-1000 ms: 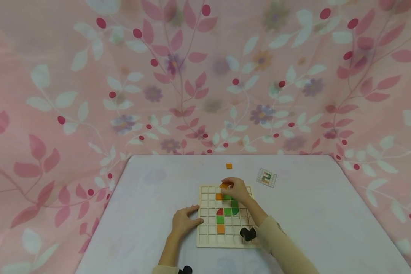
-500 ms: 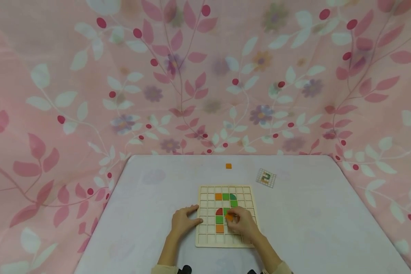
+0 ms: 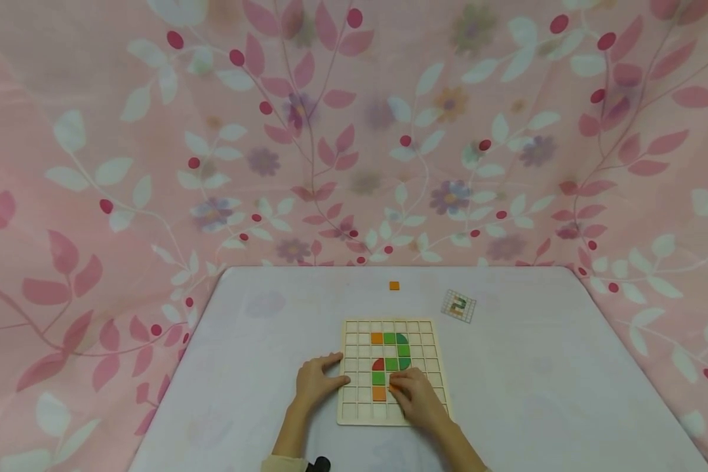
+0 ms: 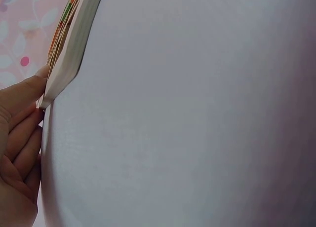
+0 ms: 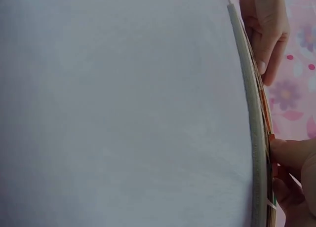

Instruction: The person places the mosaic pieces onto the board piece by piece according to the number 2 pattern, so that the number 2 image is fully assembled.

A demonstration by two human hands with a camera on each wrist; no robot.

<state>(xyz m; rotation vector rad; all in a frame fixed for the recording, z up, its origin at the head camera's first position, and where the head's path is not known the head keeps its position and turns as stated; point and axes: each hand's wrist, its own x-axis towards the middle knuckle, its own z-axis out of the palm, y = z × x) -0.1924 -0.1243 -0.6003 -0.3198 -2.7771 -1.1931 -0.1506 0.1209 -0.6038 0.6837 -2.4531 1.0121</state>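
Observation:
A pale wooden grid board [image 3: 354, 414] lies on the table with a figure of coloured tiles set in its cells. My left hand [image 3: 314, 383] rests at the board's left edge, thumb over the rim and index finger extended along the side. Over the lower middle cells, my right hand [image 3: 421, 401] pinches an orange square tile [image 5: 275, 169] between thumb and fingers, mostly covered in the head view. To its left are an orange tile [image 3: 379, 393] and a green tile [image 3: 378, 378]. Just above sit a red quarter-round tile [image 3: 379, 364] and another green tile [image 3: 391, 364].
Beyond the board lies a loose orange tile [image 3: 394, 286]. A small card [image 3: 458, 306] printed with a grid and a coloured figure is at the back right. A white cloth covers the table [image 3: 248, 354], with a pink floral curtain [image 3: 354, 131] behind.
My right hand has brought the orange tile from the top of the board down to the lower cells, beside the orange tile there. The left hand has stayed at the edge.

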